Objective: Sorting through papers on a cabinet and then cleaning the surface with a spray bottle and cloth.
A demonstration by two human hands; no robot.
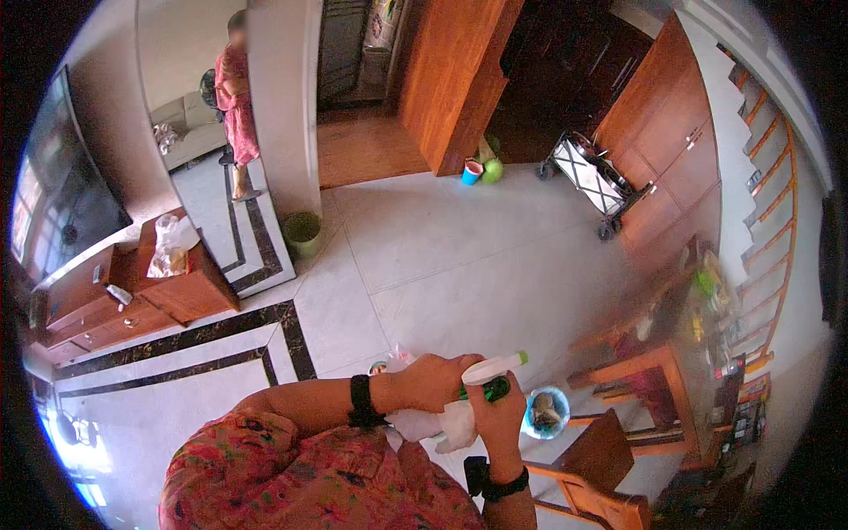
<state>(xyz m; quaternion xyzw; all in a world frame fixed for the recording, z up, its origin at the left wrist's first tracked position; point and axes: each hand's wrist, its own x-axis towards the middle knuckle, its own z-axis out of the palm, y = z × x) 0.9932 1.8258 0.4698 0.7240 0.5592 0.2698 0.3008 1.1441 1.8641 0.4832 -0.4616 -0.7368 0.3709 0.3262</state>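
Observation:
Both of my hands are close together in front of my body, at the lower middle of the view. My left hand (440, 381) is closed around something beside a white, spoon-shaped item with a green tip (493, 368). Dark green material (493, 389) shows between the hands, and my right hand (498, 414) grips it from the other side. A crumpled whitish cloth or bag (457, 426) hangs just below the hands. Exactly what each set of fingers pinches is partly hidden. Black bands are on both wrists.
A lined bin (546, 412) stands right of my hands, near a wooden chair (599, 500). Farther off are a folding cart (591, 177), a blue cup (472, 172), a green bin (303, 233), a tall mirror (265, 255) and a wooden cabinet (205, 291).

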